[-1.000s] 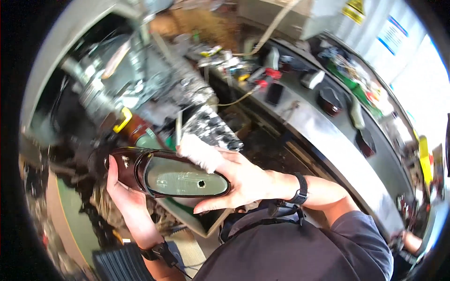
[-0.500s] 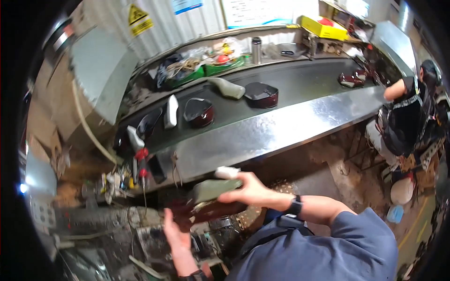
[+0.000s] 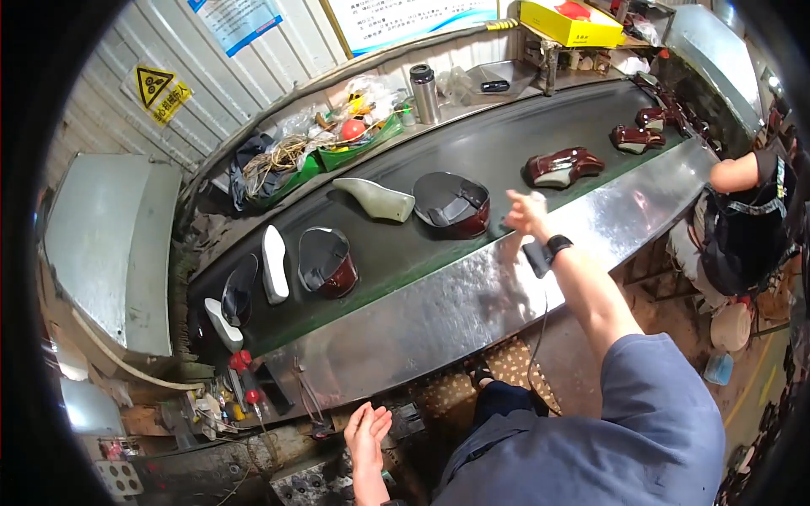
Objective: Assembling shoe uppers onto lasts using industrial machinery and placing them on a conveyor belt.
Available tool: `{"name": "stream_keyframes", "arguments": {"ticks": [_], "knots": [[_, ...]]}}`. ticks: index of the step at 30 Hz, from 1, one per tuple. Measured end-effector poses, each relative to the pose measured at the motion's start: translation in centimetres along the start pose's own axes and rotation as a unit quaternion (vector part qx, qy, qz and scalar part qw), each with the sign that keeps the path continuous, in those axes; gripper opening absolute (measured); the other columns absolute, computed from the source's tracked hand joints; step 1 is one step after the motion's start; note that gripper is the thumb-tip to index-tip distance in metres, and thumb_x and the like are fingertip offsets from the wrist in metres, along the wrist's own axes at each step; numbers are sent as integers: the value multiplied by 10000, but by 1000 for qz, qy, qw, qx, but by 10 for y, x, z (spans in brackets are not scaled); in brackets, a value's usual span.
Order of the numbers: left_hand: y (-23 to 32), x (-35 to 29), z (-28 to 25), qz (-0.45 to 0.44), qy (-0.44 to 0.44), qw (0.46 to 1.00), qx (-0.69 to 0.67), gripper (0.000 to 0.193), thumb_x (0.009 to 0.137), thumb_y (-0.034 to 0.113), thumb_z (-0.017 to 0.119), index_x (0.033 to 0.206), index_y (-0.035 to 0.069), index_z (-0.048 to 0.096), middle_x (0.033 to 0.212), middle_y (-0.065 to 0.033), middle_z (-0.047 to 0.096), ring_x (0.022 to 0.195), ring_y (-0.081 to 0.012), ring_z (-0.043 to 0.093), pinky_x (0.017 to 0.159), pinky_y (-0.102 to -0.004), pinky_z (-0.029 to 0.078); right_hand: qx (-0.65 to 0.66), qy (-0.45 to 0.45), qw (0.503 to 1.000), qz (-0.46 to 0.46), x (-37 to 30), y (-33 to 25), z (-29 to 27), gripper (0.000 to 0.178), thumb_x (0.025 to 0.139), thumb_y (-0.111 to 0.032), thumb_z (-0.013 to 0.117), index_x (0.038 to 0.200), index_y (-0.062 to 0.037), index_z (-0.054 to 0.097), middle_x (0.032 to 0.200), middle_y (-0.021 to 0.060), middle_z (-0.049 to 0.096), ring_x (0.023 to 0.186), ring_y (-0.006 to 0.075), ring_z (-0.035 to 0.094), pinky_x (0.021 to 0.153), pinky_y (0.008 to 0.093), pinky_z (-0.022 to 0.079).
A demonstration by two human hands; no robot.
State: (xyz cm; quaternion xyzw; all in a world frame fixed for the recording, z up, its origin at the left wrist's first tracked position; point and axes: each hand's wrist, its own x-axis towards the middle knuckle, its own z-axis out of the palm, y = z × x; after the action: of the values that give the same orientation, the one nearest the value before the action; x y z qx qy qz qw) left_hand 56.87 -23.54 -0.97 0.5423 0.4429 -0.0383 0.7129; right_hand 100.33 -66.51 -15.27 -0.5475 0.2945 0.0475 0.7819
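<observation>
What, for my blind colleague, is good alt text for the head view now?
A person's open right hand extends near a glossy dark-red shoe on a dark belt. The open left hand is lower, off the belt, which also carries dark-red uppers and pale shoe forms.

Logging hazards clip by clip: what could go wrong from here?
The thin black cable trailing from the small black wrist box could snag on the shiny metal ledge. The right hand, stretched out near the glossy dark-red shoe on the dark flat belt, might knock it askew.
</observation>
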Motion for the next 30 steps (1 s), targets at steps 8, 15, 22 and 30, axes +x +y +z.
{"name": "stream_keyframes", "arguments": {"ticks": [8, 15, 22, 30], "knots": [[49, 56, 38, 12, -18, 999, 49, 359, 1015, 215, 623, 1294, -5, 573, 1145, -203, 684, 1013, -314, 713, 913, -403, 572, -265, 155, 949, 66, -6, 9, 83, 718, 723, -214, 811, 1255, 21, 390, 1025, 164, 598, 860, 287, 644, 682, 413, 538], [93, 169, 120, 8, -122, 984, 132, 383, 1009, 161, 607, 1343, 8, 498, 1150, -196, 659, 1010, -298, 699, 886, -401, 582, -204, -39, 972, 109, -189, -72, 4, 491, 802, -601, 785, 961, -143, 709, 700, -27, 546, 545, 66, 391, 476, 233, 350], [137, 388, 277, 311, -6, 910, 274, 847, 788, 225, 838, 1459, 57, 350, 1165, -159, 596, 1000, -248, 607, 882, -428, 523, 244, -60, 962, 111, -309, 38, -58, 306, 977, -181, 696, 1256, -191, 570, 1041, -31, 615, 856, 111, 579, 856, 452, 541], [143, 303, 400, 193, 79, 879, 428, 832, 866, 484, 732, 1440, -43, 438, 1403, -233, 547, 1196, -316, 604, 1023, -441, 493, 408, -65, 905, 96, -391, 91, -85, 431, 1002, -158, 651, 1400, -182, 487, 1402, -1, 538, 1345, 179, 482, 1115, 625, 402]]}}
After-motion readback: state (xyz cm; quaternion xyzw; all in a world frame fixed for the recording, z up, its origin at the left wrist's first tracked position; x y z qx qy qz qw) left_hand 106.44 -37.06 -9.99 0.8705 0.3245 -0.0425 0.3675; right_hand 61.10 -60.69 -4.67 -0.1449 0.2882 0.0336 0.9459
